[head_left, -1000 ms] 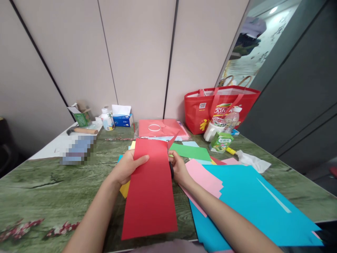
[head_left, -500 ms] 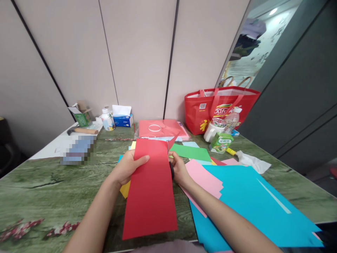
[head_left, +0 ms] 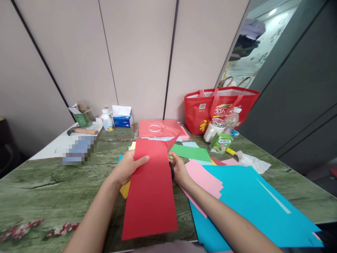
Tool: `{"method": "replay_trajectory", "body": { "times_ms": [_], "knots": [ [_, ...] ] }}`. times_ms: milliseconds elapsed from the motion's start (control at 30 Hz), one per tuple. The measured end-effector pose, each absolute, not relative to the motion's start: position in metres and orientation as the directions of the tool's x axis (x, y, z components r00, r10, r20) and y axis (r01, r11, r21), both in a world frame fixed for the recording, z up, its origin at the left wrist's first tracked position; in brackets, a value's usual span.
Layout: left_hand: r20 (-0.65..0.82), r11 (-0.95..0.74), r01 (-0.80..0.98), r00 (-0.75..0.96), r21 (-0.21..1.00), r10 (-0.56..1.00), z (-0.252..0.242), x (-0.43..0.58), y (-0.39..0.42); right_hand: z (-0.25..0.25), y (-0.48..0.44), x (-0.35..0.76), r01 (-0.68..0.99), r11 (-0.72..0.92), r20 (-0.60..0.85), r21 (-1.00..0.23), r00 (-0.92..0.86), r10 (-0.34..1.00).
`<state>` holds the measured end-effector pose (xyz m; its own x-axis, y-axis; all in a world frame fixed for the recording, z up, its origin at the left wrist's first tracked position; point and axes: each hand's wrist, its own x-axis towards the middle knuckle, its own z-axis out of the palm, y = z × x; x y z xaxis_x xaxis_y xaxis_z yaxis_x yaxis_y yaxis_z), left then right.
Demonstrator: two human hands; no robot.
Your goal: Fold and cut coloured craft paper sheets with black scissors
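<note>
A long red sheet of paper [head_left: 152, 196] hangs in front of me, gripped at its left edge by my left hand [head_left: 128, 166], thumb on top and fingers behind. My right hand [head_left: 179, 168] is closed around a pair of scissors [head_left: 172, 170] at the sheet's right edge; a black handle loop shows, and the blades are mostly hidden. A narrow red flap stands away from the sheet near its upper right corner. Under and behind the sheet lie a green sheet [head_left: 190, 152], a pink sheet [head_left: 204, 177] and a yellow-orange sheet [head_left: 124, 190].
A large blue sheet [head_left: 244, 200] covers the table's right side. Behind it stand a green box [head_left: 221, 143], a white mug [head_left: 210, 133] and a red bag [head_left: 196, 114]. At left are a hammer [head_left: 85, 131], a white bottle [head_left: 107, 120] and a tissue box [head_left: 122, 121].
Almost nothing differs. The red flap at the upper right has shifted slightly, and both hands keep their places on the sheet and scissors.
</note>
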<state>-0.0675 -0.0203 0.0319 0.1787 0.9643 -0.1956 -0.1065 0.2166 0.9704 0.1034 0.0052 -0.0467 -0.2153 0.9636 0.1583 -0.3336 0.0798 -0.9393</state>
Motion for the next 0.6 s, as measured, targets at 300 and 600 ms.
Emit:
{"method": "replay_trajectory", "body": {
  "times_ms": [300, 600],
  "knots": [
    [-0.191, 0.213, -0.108, 0.183, 0.971, 0.964, 0.0302, -0.0686, -0.0201, -0.0502, 0.0067, 0.1046, -0.329, 0.084, 0.163, -0.941, -0.219, 0.962],
    [-0.185, 0.209, -0.111, 0.199, 0.972, 0.962, 0.0297, -0.0689, -0.0195, -0.0493, 0.0063, 0.1044, -0.324, 0.098, 0.171, -0.941, -0.204, 0.964]
  ]
}}
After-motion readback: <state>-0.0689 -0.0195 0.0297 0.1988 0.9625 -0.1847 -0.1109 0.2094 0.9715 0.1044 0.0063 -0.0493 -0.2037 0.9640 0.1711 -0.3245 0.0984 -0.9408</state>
